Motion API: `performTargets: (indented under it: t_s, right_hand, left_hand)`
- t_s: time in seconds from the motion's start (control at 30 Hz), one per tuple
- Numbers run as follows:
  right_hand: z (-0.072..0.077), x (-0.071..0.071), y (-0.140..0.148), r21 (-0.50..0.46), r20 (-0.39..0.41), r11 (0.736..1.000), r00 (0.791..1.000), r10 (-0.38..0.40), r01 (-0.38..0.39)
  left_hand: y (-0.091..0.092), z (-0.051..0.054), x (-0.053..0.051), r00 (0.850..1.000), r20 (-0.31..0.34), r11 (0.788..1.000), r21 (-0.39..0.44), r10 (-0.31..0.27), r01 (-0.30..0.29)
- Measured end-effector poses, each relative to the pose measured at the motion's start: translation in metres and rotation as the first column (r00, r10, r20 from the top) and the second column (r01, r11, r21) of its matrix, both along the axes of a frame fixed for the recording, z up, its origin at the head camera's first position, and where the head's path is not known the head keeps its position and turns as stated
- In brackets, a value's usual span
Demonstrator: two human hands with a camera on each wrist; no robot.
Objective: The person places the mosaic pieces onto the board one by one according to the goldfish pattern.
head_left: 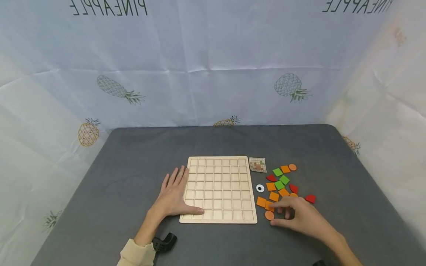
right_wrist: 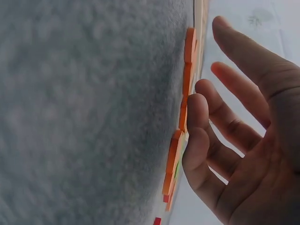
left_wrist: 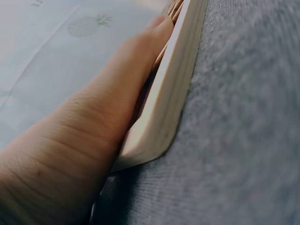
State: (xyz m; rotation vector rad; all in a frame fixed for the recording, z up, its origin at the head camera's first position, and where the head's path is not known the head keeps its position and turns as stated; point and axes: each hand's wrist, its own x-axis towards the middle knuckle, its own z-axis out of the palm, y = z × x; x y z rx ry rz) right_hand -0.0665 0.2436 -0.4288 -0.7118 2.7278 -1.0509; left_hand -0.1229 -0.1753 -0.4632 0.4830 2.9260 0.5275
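Note:
A pale wooden board (head_left: 222,186) with a grid of square recesses lies flat on the table. My left hand (head_left: 173,197) rests at its left edge with fingers spread and thumb over the near-left corner; the thumb (left_wrist: 140,51) lies along the rim in the left wrist view. Right of the board, my right hand (head_left: 304,216) hovers over the loose pieces, its index fingertip at an orange square (head_left: 268,205). An orange disc (head_left: 269,215) lies close to its thumb. In the right wrist view, the fingers (right_wrist: 220,122) are loosely bent and hold nothing.
Several orange squares (head_left: 271,186), green squares (head_left: 277,172) and red pieces (head_left: 310,199) lie scattered right of the board. Beside it are a white ring (head_left: 260,188) and a small pattern card (head_left: 257,165). Dark cloth covers the table (head_left: 149,147); a pineapple-print curtain (head_left: 199,44) hangs behind.

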Motion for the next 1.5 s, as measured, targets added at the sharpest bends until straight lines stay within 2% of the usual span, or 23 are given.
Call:
performTargets:
  t_s: [0.27,0.4,0.63,0.73,0.9,1.1,1.33,1.5]
  right_hand:
    - [-0.004,-0.001,-0.002,0.071,0.022,0.997,1.000,0.020,-0.022]
    - [-0.004,-0.002,-0.001,0.080,0.032,0.996,0.999,0.023,-0.025]
    - [-0.001,-0.003,-0.001,0.097,0.045,0.995,0.999,0.003,-0.007]
    - [-0.001,-0.003,-0.002,0.115,0.042,0.993,0.999,-0.006,0.001]
    - [-0.001,-0.003,-0.002,0.118,0.044,0.993,0.999,-0.003,-0.002]
    - [-0.001,-0.002,-0.002,0.143,0.046,0.990,0.999,-0.005,-0.002]
    - [0.000,0.000,-0.004,0.154,0.061,0.987,0.998,0.032,-0.041]
    - [0.001,0.000,-0.004,0.153,0.086,0.987,0.996,0.029,-0.041]
  left_hand:
    - [0.001,-0.002,-0.001,1.000,-0.008,0.999,0.024,0.027,-0.027]
    - [0.000,-0.003,-0.002,1.000,-0.013,0.999,0.037,0.021,-0.020]
    - [-0.008,0.002,-0.004,0.995,0.014,0.995,0.026,-0.098,0.098]
    - [-0.009,0.006,-0.004,0.992,0.045,0.993,0.013,-0.121,0.120]
    - [-0.008,0.007,-0.004,0.989,0.086,0.993,-0.003,-0.121,0.121]
    - [-0.007,0.006,-0.004,0.989,0.086,0.992,-0.019,-0.120,0.122]
    - [-0.010,0.008,0.000,0.982,0.141,0.992,0.006,-0.124,0.124]
    - [-0.007,0.008,-0.002,0.986,0.111,0.993,0.004,-0.120,0.121]
